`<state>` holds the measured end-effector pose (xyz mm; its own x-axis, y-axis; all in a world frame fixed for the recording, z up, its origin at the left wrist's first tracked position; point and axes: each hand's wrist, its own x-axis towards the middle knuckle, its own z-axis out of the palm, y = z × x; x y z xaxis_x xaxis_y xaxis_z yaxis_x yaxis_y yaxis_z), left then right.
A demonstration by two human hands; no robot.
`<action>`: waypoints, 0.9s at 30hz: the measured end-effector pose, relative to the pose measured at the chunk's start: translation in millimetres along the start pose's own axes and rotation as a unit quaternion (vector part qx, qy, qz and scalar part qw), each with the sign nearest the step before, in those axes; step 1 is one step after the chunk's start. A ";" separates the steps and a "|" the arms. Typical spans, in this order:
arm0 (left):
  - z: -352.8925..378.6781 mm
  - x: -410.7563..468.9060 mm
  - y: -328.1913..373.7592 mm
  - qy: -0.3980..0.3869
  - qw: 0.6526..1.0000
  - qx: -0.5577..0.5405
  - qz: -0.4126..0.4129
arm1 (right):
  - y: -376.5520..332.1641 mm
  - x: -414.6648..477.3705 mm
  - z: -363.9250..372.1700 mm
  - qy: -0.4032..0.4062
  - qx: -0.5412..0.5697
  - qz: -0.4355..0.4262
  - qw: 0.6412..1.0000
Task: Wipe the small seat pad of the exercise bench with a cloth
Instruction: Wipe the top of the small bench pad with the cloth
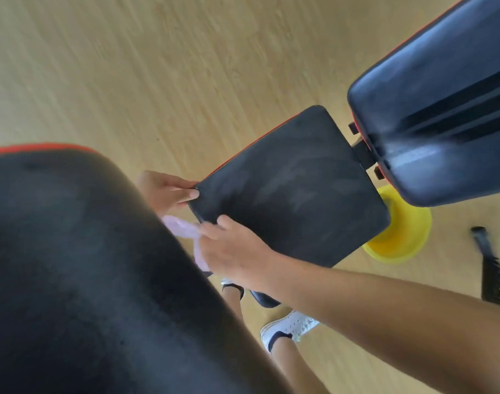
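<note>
The small black seat pad [294, 189] of the bench, with a red edge trim, lies in the middle of the view and shows faint wipe streaks. My left hand [166, 190] grips the pad's near left corner, fingers curled over its edge. My right hand [234, 251] is closed on a pale pink cloth [186, 231] at the pad's near edge, just below that corner. Most of the cloth is hidden by my hand and by my dark top.
The long black back pad [430, 109] rises at the upper right. A yellow bowl [399, 237] sits on the wooden floor [129, 81] under the seat pad's far corner. A black brush [489, 268] lies at the right. My feet in white shoes [288, 328] stand below.
</note>
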<state>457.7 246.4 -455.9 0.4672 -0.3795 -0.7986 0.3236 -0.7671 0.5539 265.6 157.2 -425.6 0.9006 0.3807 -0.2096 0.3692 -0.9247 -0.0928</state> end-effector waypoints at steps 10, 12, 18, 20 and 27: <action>2.5 -5.4 -0.2 -0.001 0.999 -0.030 -0.016 | 29.8 -73.1 14.3 0.139 0.222 0.357 0.897; 2.2 -6.1 0.9 -0.005 0.999 -0.040 -0.024 | 12.4 -41.7 16.2 0.146 0.239 0.409 0.869; 2.2 -9.3 -2.9 -0.007 0.998 -0.053 -0.016 | -75.6 -144.8 43.7 -0.084 0.165 0.189 0.964; 3.6 -7.2 -5.7 -0.005 0.998 -0.056 -0.011 | -48.1 -182.6 32.6 -0.099 0.141 0.188 0.967; 6.1 -8.4 -6.0 0.003 0.998 -0.068 -0.009 | 55.8 -95.4 24.3 0.117 0.176 0.581 0.786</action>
<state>446.8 251.0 -453.9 0.4647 -0.3623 -0.8080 0.4405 -0.6970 0.5659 194.6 69.5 -434.4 0.6152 -0.7697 -0.1704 -0.7832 -0.5720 -0.2437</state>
